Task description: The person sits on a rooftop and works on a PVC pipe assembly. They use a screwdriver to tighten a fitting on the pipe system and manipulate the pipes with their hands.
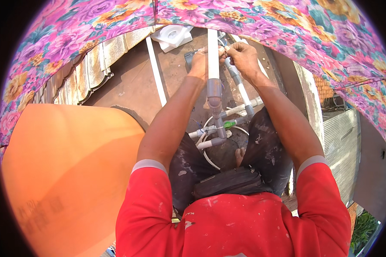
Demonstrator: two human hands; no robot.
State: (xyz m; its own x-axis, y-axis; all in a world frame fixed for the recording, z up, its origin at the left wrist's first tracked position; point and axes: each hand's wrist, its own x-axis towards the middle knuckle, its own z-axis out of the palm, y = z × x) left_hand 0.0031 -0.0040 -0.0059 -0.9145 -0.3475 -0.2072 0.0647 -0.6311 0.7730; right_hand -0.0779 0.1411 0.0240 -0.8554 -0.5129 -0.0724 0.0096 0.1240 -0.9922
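A white upright plastic pipe runs down into grey pipe fittings between my knees. My left hand is closed around the pipe from its left side. My right hand pinches something small next to the pipe at the same height; what it is cannot be made out. A second, slanted white pipe with grey joints passes under my right wrist. Lower down, short white pipe stubs and a green-handled tool lie by the fittings.
A large orange tank fills the left. A flowered umbrella spreads overhead. A loose white pipe and a white moulded block lie on the brown roof slab. Corrugated sheets are at left; a roof edge drops off at right.
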